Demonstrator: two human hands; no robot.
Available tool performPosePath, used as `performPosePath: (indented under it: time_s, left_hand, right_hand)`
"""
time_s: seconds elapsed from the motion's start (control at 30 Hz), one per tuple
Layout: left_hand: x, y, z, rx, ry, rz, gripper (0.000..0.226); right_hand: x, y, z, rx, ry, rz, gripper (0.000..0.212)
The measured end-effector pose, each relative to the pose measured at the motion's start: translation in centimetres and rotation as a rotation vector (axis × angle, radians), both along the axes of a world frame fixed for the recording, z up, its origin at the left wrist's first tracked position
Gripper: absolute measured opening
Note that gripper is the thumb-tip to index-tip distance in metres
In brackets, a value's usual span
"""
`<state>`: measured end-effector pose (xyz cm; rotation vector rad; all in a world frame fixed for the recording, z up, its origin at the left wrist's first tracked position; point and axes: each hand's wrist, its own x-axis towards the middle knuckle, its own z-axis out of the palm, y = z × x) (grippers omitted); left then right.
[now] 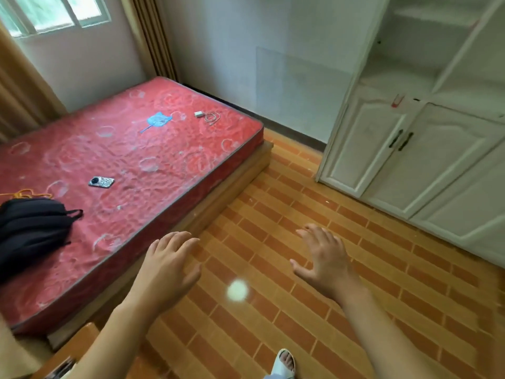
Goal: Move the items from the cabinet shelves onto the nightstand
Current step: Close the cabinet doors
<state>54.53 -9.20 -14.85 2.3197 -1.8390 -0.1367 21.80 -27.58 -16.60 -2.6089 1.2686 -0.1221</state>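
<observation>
Seemingly little remains: left hand (166, 265) and right hand (326, 259) hover spread and empty, cabinet (404, 149) beyond the right hand, its visible shelves bare; nightstand not clearly identifiable.

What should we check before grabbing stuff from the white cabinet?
1. Left hand free: ok, fingers straight, holding nothing.
2. Right hand free: ok, fingers spread, holding nothing.
3. Cabinet within reach: not ok, it stands across the tiled floor.
4. Open shelves hold items: cannot tell, nothing plainly shows there.
5. Lower doors open: not ok, both closed.
6. Nightstand ready: cannot tell, barely in view.
</observation>
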Motion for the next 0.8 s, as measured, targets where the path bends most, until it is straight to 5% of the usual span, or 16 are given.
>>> performPosePath:
  time_s: [0.47, 0.8]
  left_hand:
    - [-16.0, -22.0, 4.5, -0.068, -0.078, -0.392, 0.059]
    - [-22.3, -32.7, 7.5, -0.151, -0.089, -0.577, 0.059]
  right_hand:
    - [-22.3, -7.4, 2.4, 0.000, -0.057, -0.429, 0.077]
    - [-28.8, -10.4, 5.3, -0.054, -0.116, -0.602, 0.074]
